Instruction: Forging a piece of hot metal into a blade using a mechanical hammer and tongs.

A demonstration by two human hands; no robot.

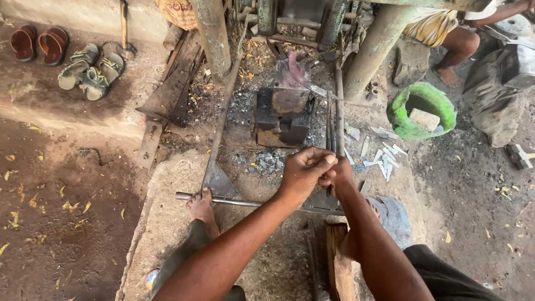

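A long, thin, dark metal rod is clasped by both hands, the left hand and right hand pressed together around its near end. The rod is stretched away over the sooty anvil block. Four sandals are lain on the floor at far left, and one green basin is set at right.

Your arms are bare to above the elbow, no sleeves, watch or rings showing. Dark trousers cover your legs, and your left foot is bare, without sandal.
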